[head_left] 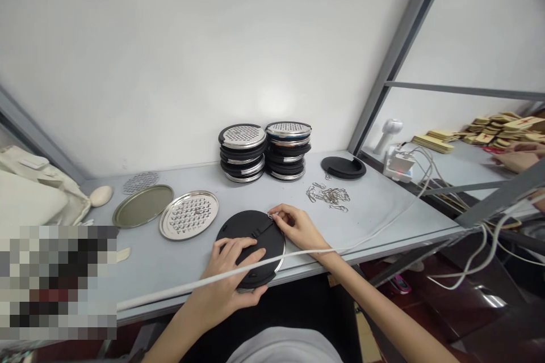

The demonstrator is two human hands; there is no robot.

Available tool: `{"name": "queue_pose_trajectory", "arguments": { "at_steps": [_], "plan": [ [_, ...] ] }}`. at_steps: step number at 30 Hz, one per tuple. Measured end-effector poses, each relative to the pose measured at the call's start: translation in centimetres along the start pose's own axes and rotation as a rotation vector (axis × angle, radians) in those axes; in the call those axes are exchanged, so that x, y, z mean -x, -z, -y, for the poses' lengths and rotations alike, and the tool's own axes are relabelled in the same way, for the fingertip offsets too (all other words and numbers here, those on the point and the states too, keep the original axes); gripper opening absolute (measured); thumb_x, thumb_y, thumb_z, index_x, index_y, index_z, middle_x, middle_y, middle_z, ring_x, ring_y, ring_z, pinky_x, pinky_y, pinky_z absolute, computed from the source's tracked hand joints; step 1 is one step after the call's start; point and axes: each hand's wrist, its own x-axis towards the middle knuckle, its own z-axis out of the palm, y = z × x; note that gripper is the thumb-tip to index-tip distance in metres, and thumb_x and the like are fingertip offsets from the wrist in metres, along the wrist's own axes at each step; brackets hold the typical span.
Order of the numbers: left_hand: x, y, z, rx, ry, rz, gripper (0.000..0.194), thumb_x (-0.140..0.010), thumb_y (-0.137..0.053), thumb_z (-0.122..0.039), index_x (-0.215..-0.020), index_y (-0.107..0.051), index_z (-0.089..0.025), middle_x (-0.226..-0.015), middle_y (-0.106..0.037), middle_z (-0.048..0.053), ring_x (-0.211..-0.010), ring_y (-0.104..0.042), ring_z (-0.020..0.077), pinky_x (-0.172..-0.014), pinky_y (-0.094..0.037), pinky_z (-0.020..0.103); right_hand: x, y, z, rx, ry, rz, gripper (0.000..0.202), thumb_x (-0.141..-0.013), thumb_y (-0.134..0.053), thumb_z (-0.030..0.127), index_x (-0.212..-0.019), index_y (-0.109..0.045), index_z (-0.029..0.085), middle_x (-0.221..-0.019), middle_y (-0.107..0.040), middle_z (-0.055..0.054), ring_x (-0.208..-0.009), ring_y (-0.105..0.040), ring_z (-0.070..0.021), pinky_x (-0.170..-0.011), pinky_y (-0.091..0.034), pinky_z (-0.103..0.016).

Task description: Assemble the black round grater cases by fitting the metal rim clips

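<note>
A round black disc (242, 227) with a bright metal rim at its right side lies at the table's front edge. My left hand (232, 272) rests spread on its lower left part. At its upper right edge, my right hand (296, 226) pinches a small metal clip (271, 216) beside a short black strap (260, 231). Several loose metal clips (330, 195) lie in a pile to the right. Behind the disc stand two stacks of black and silver discs (242, 153) (288, 150), with perforated plates on top.
A black ring-shaped tray (343, 167) sits at the back right. At left lie a grater plate (189, 215), an olive lid (143, 206) and a perforated disc (140, 182). A white cable (361, 244) crosses in front. At far right, another person's hand (517, 157) is near yellowish pieces (494, 129).
</note>
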Motion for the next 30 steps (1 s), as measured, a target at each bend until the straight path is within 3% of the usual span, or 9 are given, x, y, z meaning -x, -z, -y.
{"name": "queue_pose_trajectory", "arguments": {
  "at_steps": [7, 14, 22, 30],
  "plan": [
    [0.14, -0.16, -0.17, -0.037, 0.006, 0.018, 0.055, -0.081, -0.062, -0.026, -0.134, -0.047, -0.023, -0.144, -0.036, 0.013, -0.126, -0.04, 0.0306, -0.101, -0.033, 0.048, 0.03, 0.04, -0.11, -0.016, -0.04, -0.015, 0.021, -0.088, -0.053, 0.035, -0.081, -0.061, 0.017, -0.066, -0.057, 0.001, -0.061, -0.05, -0.0114, -0.056, -0.037, -0.022],
    [0.11, -0.11, -0.3, -0.041, 0.018, 0.043, 0.06, -0.081, -0.062, -0.027, -0.138, -0.043, -0.026, -0.145, -0.039, 0.009, -0.124, -0.042, 0.0282, -0.103, -0.031, 0.046, 0.11, 0.11, -0.02, -0.007, -0.051, -0.015, 0.023, -0.088, -0.052, 0.035, -0.074, -0.055, 0.018, -0.062, -0.052, 0.003, -0.057, -0.045, -0.0105, -0.054, -0.035, -0.022],
    [-0.09, -0.23, -0.2, -0.041, 0.025, 0.044, 0.066, -0.078, -0.063, -0.027, -0.139, -0.04, -0.018, -0.143, -0.043, 0.01, -0.124, -0.043, 0.0279, -0.103, -0.032, 0.044, 0.13, 0.04, 0.06, 0.013, -0.034, -0.011, 0.021, -0.089, -0.05, 0.034, -0.073, -0.05, 0.019, -0.06, -0.048, 0.004, -0.056, -0.043, -0.0103, -0.053, -0.033, -0.022],
    [-0.1, -0.19, -0.3, -0.038, 0.033, 0.033, 0.063, -0.078, -0.063, -0.028, -0.137, -0.043, -0.018, -0.142, -0.044, 0.01, -0.124, -0.045, 0.0282, -0.103, -0.034, 0.044, 0.21, 0.09, 0.22, 0.05, -0.035, 0.001, 0.023, -0.091, -0.047, 0.034, -0.073, -0.047, 0.02, -0.06, -0.046, 0.005, -0.055, -0.042, -0.0102, -0.054, -0.032, -0.022]
  ]
}}
